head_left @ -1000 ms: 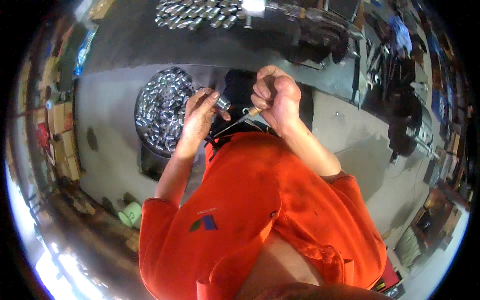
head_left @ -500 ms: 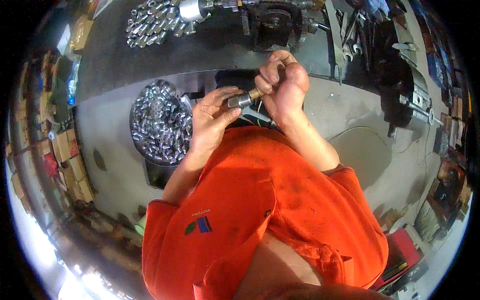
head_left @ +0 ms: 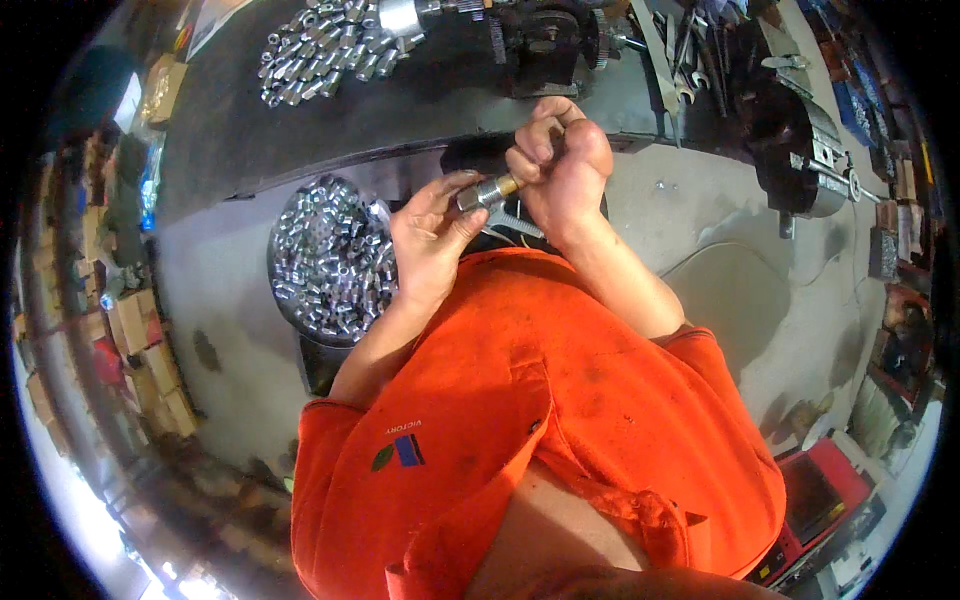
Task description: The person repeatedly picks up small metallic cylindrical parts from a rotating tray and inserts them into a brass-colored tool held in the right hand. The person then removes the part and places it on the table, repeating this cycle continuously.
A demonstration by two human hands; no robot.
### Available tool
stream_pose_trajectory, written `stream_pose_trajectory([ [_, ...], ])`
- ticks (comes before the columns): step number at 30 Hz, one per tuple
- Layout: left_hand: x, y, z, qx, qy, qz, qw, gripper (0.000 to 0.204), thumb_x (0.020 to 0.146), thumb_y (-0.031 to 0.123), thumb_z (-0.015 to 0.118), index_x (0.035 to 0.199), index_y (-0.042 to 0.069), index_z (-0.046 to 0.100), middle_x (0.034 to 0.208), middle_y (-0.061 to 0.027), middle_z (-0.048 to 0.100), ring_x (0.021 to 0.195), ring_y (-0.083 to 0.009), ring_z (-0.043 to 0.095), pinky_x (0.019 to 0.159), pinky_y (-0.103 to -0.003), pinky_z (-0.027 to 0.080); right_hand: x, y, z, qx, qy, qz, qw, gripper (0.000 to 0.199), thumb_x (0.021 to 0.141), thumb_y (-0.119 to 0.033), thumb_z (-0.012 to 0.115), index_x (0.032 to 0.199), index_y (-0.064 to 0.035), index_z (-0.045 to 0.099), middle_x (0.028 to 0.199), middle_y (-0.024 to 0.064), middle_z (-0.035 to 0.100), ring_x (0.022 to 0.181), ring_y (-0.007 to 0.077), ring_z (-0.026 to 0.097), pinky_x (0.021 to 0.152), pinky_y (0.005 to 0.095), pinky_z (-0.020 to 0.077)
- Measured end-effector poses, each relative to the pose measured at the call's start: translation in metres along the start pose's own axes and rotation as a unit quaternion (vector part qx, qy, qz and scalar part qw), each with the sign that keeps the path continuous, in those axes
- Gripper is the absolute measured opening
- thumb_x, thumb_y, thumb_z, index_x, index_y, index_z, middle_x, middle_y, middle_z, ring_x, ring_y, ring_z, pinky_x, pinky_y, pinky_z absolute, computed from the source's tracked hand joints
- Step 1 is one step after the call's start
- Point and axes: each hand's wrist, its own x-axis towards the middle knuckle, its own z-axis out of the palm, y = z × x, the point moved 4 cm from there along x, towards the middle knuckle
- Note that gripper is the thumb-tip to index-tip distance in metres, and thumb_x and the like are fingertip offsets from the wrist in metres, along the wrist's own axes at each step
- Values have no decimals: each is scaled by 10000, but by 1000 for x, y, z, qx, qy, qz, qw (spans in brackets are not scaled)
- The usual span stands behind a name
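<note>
My left hand [head_left: 432, 225] pinches a silver, hex-sided metal fitting [head_left: 478, 195] between thumb and fingers. From the fitting's right end a short brass-coloured rod [head_left: 508, 184] runs into my right hand [head_left: 565, 170], whose fingers are curled closed round it. The rod's far end is hidden in that fist. Both hands are held close together in front of my orange shirt, near the bench edge. Just left of my left hand, a round tray [head_left: 281, 308] is heaped with small shiny metal fittings [head_left: 330, 255].
On the dark bench [head_left: 235, 130] lies a pile of longer hex fittings [head_left: 320, 50], beside a greasy geared machine [head_left: 545, 45]. Wrenches [head_left: 690, 80] lie to its right, near a dark vise-like machine [head_left: 800, 150]. Shelves with boxes [head_left: 130, 320] line the left side.
The view has tilted slightly, so the bench and tray sit a little differently. Both hands keep their grips on the fitting and the rod, almost in the same place.
</note>
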Motion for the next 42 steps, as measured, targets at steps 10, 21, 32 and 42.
stream_pose_trajectory([
  [10,-4,-3,-22,36,-56,-16,998,288,815,103,564,999,-112,515,874,-147,602,706,-218,612,670,-310,507,2,19,7,-71,10,38,997,163,755,-173,435,766,-18,483,537,15,341,470,87,275,403,216,219],
  [21,14,-16,-26,26,-14,-6,1000,248,763,-11,602,989,-90,542,862,-105,610,736,-144,603,640,-230,486,19,34,-6,-70,27,58,996,164,725,-169,448,777,-21,494,552,26,364,478,100,293,415,229,227],
  [32,52,-4,-69,490,57,241,836,237,627,49,687,852,9,624,881,-141,625,855,-292,596,777,-346,460,33,17,-25,-55,104,42,992,128,751,-161,407,768,-67,493,525,-14,288,453,89,221,405,232,201],
  [42,177,-9,-76,687,55,397,607,186,649,215,658,784,90,636,812,-65,578,762,-233,572,817,-393,399,21,28,-28,-53,97,99,989,130,745,-144,391,767,-60,487,560,15,330,490,102,258,422,231,228],
])
